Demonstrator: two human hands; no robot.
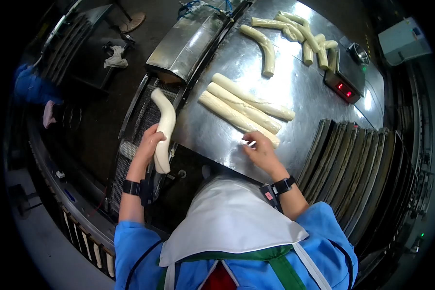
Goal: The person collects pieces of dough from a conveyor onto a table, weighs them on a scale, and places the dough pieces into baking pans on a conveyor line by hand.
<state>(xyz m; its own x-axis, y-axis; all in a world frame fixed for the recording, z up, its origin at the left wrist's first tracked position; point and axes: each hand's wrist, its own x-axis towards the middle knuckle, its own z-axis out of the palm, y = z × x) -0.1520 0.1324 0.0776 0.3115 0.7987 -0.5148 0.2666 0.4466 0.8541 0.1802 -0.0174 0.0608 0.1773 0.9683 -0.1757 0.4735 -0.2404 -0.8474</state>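
My left hand [150, 143] is wrapped round a long, pale dough roll [166, 116], gripping it near its middle. The roll bends in an S-shape and hangs above the mesh conveyor [146, 108], beside the table's left edge. Over the near part of the metal table [192, 126], my right hand [262, 152] has its fingers bent and apart, with no roll in them. It is close to the near end of the lowest dough roll [237, 117]; whether it touches that roll I cannot tell. Two more dough rolls [249, 100] lie alongside it, roughly parallel.
Farther back lie a curved dough roll [266, 50] and a pile of several more [302, 31]. A scale [347, 77] with red digits and a metal bowl [358, 53] stand at the right. Upright trays [350, 166] line the right side; a metal housing [183, 46] covers the conveyor's far part.
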